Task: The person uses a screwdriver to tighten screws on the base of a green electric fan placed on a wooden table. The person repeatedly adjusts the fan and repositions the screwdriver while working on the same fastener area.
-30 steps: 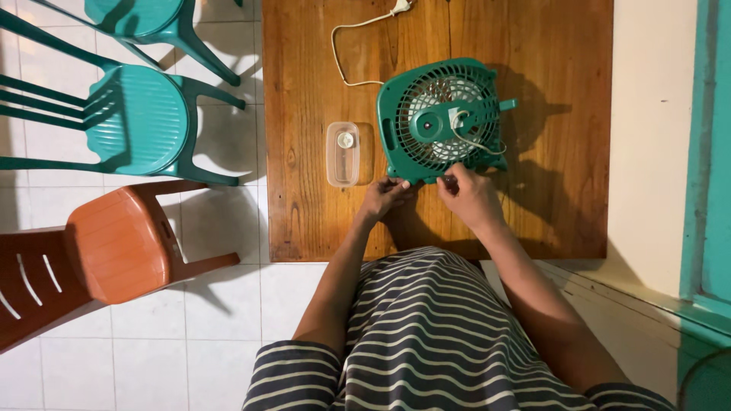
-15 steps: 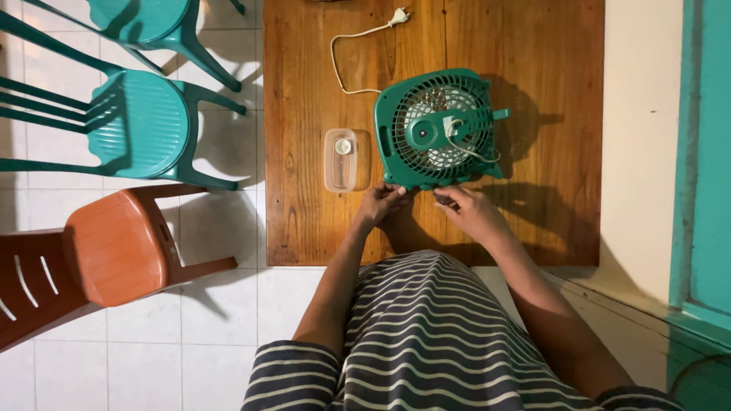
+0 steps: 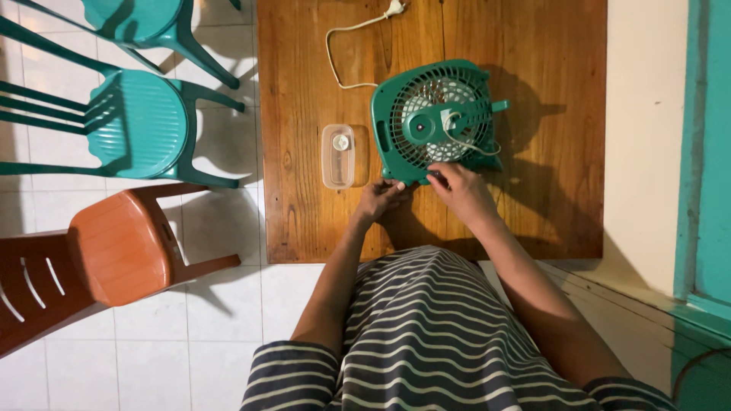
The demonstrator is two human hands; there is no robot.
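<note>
Green box fan [image 3: 435, 122] flat on wooden table [image 3: 304, 213]; likely light, rigid plastic, grille fragile. Left hand [image 3: 378, 199] and right hand [image 3: 461, 190] pinching frame edge at 6 o'clock; grip frame, not grille.

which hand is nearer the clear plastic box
Left. The left hand sits just right of the box, below its near end; the right hand is farther right, at the fan's near edge.

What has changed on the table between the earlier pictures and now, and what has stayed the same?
The right hand has shifted slightly, its fingers now on the near edge of the green fan grille. The left hand stays at the fan's near corner. The fan, the clear plastic box, the white cord and the chairs keep their places.
</note>
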